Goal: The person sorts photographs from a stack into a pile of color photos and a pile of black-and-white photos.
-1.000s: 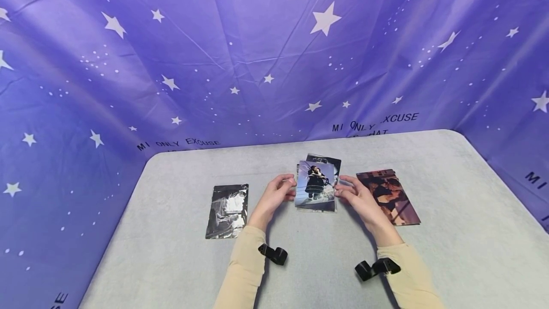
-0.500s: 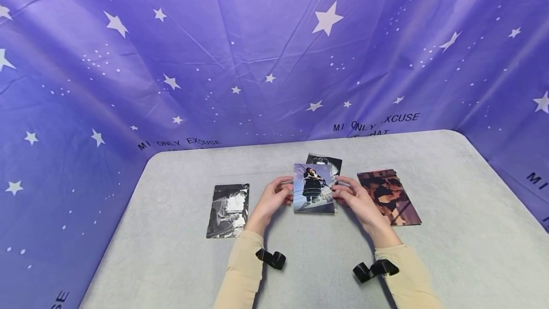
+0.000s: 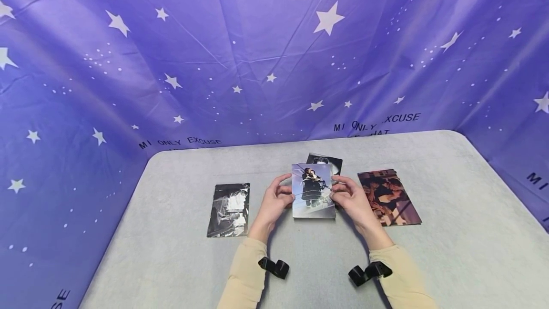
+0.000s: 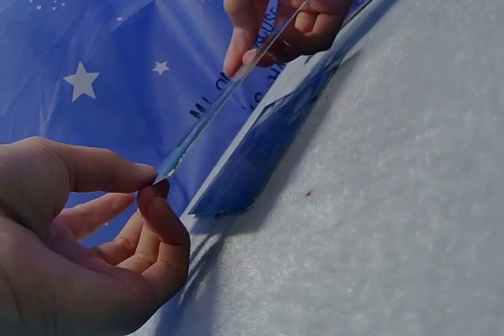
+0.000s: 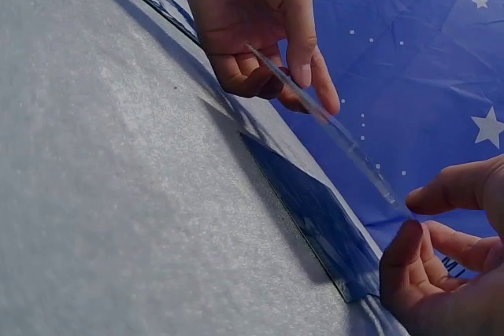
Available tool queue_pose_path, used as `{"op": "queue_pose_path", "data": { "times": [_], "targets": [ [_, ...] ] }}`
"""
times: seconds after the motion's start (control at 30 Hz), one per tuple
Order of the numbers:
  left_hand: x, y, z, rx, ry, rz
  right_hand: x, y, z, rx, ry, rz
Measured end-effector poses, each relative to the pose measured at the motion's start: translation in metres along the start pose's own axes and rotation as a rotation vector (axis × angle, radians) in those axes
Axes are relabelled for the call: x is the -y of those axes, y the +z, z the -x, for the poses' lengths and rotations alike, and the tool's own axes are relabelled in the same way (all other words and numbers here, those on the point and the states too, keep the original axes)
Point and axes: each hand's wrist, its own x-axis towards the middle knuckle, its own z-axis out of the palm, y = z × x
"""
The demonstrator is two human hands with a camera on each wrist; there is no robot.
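At the bottom of the frame, beige sleeves [image 3: 242, 271] reach over the pale, finely mottled table [image 3: 171, 271]. Just right of centre, the left hand [image 3: 274, 202] and right hand [image 3: 351, 201] stand apart, each pinching one side edge of a glossy photo card [image 3: 313, 191]. It's a thin rectangle, its long axis running up the frame, the pictured couple's heads towards the top. From the head it seems flat on the pile; both wrist views show it edge-on, clear of the table, above a bluish card [image 4: 264, 147]. Left of the hands lies a shiny black-and-white card [image 3: 229, 210], right a reddish-brown one [image 3: 389, 198]. A dark card [image 3: 326, 160] peeks out behind, before the creased purple starry cloth [image 3: 257, 37].
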Motion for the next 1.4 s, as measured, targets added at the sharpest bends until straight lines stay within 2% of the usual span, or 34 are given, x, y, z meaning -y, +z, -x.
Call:
{"op": "queue_pose_path", "data": {
  "times": [0.27, 0.57, 0.8, 1.03, 1.27, 1.4],
  "targets": [
    [-0.001, 0.002, 0.002, 0.014, 0.004, 0.008, -0.001, -0.004, 0.000, 0.061, -0.024, -0.014],
    [-0.002, 0.008, 0.004, 0.054, -0.010, 0.042, -0.001, -0.010, 0.002, 0.076, -0.025, -0.007],
    [-0.003, 0.014, 0.003, 0.072, -0.002, 0.074, 0.003, -0.017, 0.004, 0.079, -0.037, 0.053],
    [-0.003, 0.024, 0.004, 0.098, -0.007, 0.121, 0.005, -0.028, 0.009, 0.073, -0.043, 0.132],
    [-0.001, 0.037, 0.003, 0.114, -0.020, 0.119, 0.004, -0.042, 0.015, 0.070, -0.045, 0.205],
    [0.001, 0.045, 0.004, 0.122, -0.020, 0.113, 0.005, -0.048, 0.018, 0.055, -0.052, 0.206]
  ]
}}
